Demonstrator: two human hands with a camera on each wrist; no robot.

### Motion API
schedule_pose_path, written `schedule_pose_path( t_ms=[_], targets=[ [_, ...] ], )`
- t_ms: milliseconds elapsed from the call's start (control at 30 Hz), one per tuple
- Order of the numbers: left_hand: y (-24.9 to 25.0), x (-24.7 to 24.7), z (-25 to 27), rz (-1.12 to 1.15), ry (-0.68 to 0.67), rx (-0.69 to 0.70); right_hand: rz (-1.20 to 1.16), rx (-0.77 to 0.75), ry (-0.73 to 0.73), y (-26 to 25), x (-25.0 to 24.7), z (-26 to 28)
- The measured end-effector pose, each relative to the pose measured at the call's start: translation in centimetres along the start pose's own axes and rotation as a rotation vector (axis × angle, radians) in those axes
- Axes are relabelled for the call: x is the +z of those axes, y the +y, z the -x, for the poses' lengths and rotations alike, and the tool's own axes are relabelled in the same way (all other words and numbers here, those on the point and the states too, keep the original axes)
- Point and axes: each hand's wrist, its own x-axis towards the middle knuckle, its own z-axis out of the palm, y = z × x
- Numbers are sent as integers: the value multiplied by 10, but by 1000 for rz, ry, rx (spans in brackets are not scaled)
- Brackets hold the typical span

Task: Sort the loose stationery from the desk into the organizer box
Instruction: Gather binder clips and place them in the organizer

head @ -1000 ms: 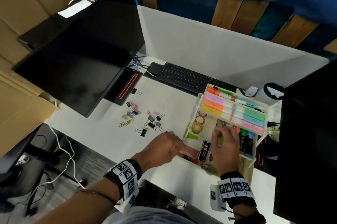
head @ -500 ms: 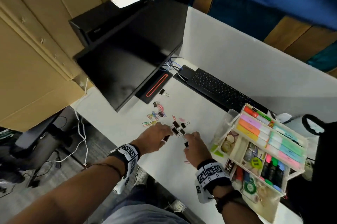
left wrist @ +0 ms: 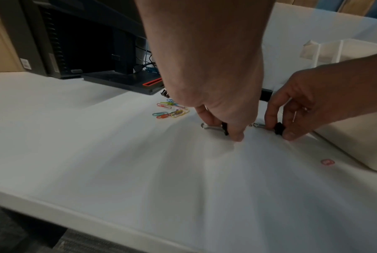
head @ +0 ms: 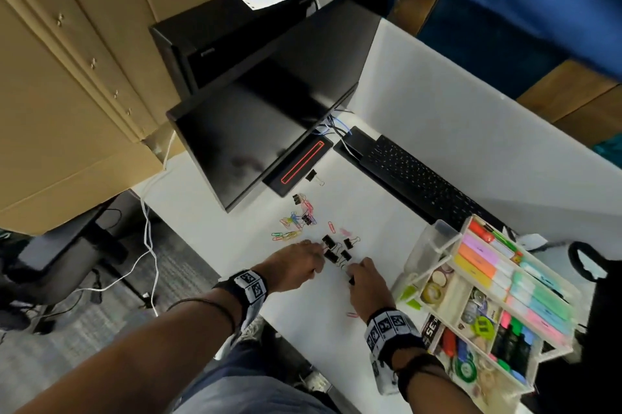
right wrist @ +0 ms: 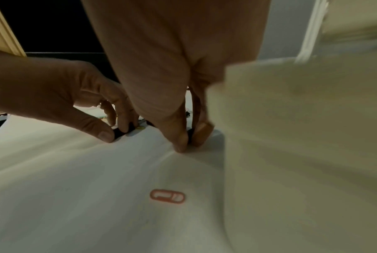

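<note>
Several black binder clips [head: 348, 243] and coloured paper clips [head: 292, 224] lie loose on the white desk [head: 363, 211]. My left hand [head: 318, 253] pinches one black binder clip [left wrist: 224, 129] against the desk top. Just to its right, my right hand [head: 353, 275] pinches another black binder clip [left wrist: 278, 128] between thumb and fingers. The white organizer box [head: 437, 248], with highlighters, tape rolls and markers in its compartments, stands to the right of both hands. A single pink paper clip [right wrist: 167, 196] lies on the desk near my right wrist.
A black monitor [head: 276, 103] on its stand [head: 299, 166] rises behind the clips, with one more binder clip [head: 312, 175] at its base. A black keyboard [head: 414, 177] runs along the back. The desk's front edge [left wrist: 96, 205] is close below my wrists.
My right hand left the organizer box and came down to the binder clips. Both hands now pinch clips on the desk. The head view swung left toward the monitor.
</note>
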Motion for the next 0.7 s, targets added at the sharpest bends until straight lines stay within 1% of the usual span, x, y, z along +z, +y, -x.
schedule_pose_path(
  t_ms=[67, 100, 167, 233, 267, 300, 333, 367, 400, 433, 467, 500, 533, 633, 667, 700],
  targets=[
    [1, -4, 0, 54, 47, 2, 16, -5, 16, -1, -4, 0],
    [3, -7, 1, 118, 78, -23, -42, 9, 44, -2, -6, 0],
    [4, -13, 3, 269, 131, -108, -293, 89, 128, -6, -10, 2],
    [4, -17, 2, 387, 207, -183, -616, 229, 218, -12, -16, 4],
    [4, -19, 1, 416, 236, -235, -858, 318, 233, -15, -19, 5],
    [4, -20, -2, 408, 242, -288, -1155, 399, 234, -18, -20, 6],
    [4, -22, -5, 384, 228, -340, -1444, 445, 211, -20, -23, 7],
    [6, -24, -8, 356, 212, -377, -1678, 464, 181, -22, -27, 8],
    [7, -25, -11, 318, 186, -399, -1808, 479, 151, -22, -31, 9],
    [9, -24, -14, 263, 158, -389, -1865, 488, 124, -23, -35, 9],
    [11, -23, -18, 190, 116, -373, -1854, 494, 106, -23, -36, 8],
    [13, -20, -22, 113, 61, -347, -1793, 493, 99, -24, -39, 4],
    [15, -17, -26, 42, 12, -339, -1633, 487, 111, -23, -39, -1],
    [24, -7, -39, -118, -59, -312, -918, 394, 132, -13, -30, -15],
    [26, -5, -41, -143, -69, -319, -762, 372, 132, -11, -26, -18],
    [29, -3, -43, -153, -62, -328, -668, 358, 128, -9, -23, -20]
  ],
)
